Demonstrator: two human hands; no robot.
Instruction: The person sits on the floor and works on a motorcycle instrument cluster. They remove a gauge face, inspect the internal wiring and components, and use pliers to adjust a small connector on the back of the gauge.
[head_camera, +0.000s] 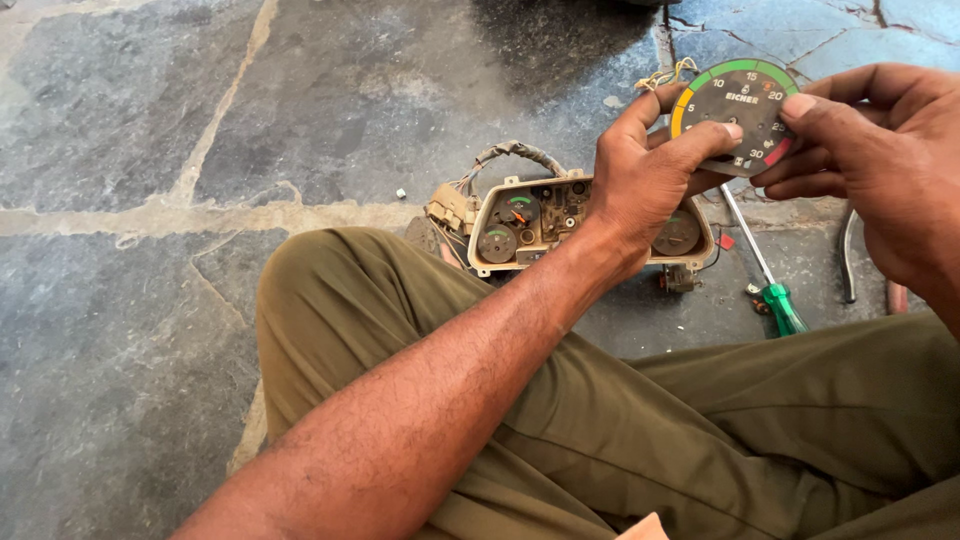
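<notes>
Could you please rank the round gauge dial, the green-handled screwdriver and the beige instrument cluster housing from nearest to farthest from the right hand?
1. Round gauge dial: held in the right hand.
2. Green-handled screwdriver: on the floor, just below.
3. Beige instrument cluster housing: farther left, on the floor.

One view only, from the camera on your head, tilted steeply down and forward over your lap. It sits close: your left hand (650, 175) and right hand (880, 170) fill the upper right, your crossed legs (620, 420) the bottom. Beyond them you see the stone floor (150, 130). No second view to overlap.
</notes>
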